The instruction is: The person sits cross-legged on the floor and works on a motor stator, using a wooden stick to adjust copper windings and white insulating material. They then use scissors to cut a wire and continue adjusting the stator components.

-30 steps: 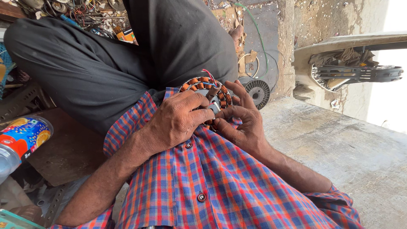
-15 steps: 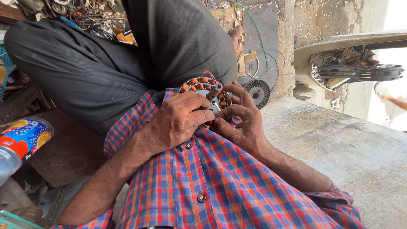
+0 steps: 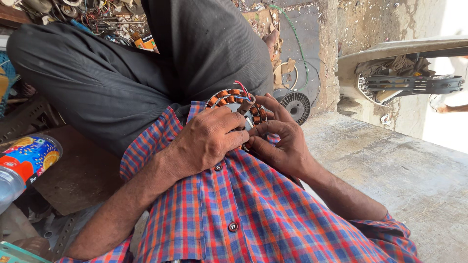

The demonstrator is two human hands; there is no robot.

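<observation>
The head view showed both hands closed around a round motor stator (image 3: 233, 97) ringed with copper-coloured coils, held against the lap, just above the hem of the checked shirt (image 3: 243, 209). The grip of the left hand (image 3: 207, 141) was narrow: fingers were curled over the near face of the stator and the thumb was pressed toward its centre, so that most of the part was hidden. The grip of the right hand (image 3: 282, 143) was likewise narrow, with the fingertips (image 3: 261, 129) pinched at the stator's right rim, where red and blue lead wires (image 3: 242, 87) rose from the windings. Whether a tool or a wire end was held in that pinch could not be told.

For the work in hand, it was judged that the stator would best be kept steady by the left hand while the finer handling was left to the right fingertips, with little force put on the thin leads and the coil enamel.

Beyond the stator, dark trousers (image 3: 122, 83) were seen over crossed legs. Right of the stator, a ribbed dark disc (image 3: 296, 106) lay on the ground by loose wire loops (image 3: 287, 73). Far left of it, a plastic bottle with a bright label (image 3: 24, 163) lay on its side. Further right, a concrete ledge (image 3: 390, 165) was seen.
</observation>
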